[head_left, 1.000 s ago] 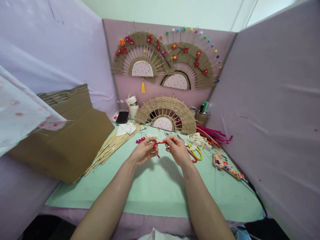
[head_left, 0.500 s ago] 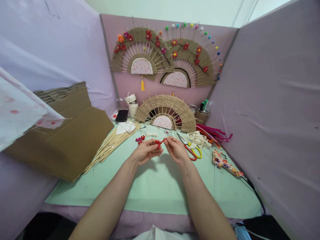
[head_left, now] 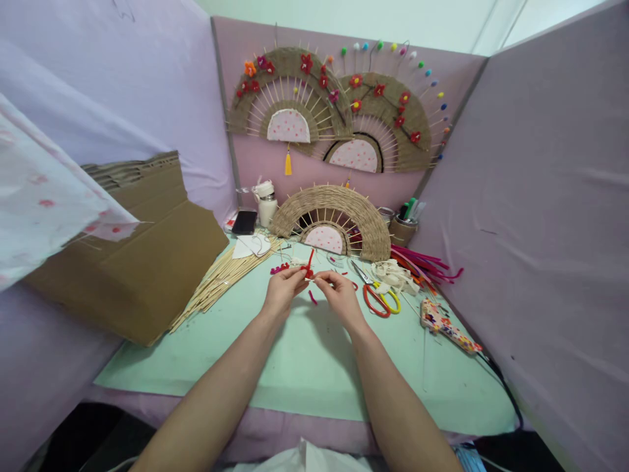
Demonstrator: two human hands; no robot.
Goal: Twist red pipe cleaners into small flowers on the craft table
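My left hand [head_left: 284, 288] pinches a small bent red pipe cleaner [head_left: 308, 270], with one loose end standing straight up. Close against it, the closed fingertips of my right hand [head_left: 337, 292] meet the lower side of the red piece. A thin pale bit shows between the fingertips, too small to name. Just below the hands lies a short red piece [head_left: 312, 297] on the green cloth. Small red and magenta pieces [head_left: 280, 269] rest beyond my left hand. Scissors with red and yellow handles [head_left: 377, 298] lie to the right of my right hand.
A twine-woven fan [head_left: 334, 196] stands at the back. Thin sticks [head_left: 216, 282] and a cardboard sheet [head_left: 142, 269] are on the left. To the right are pale strips [head_left: 396, 274], magenta pipe cleaners [head_left: 432, 261] and a flower-patterned glue gun [head_left: 447, 326] with a black cord.
The red pipe cleaner, earlier stretched between both hands, now has an end pointing up from the left fingers. My right fingertips have moved left and lower on it. The view has shifted slightly.
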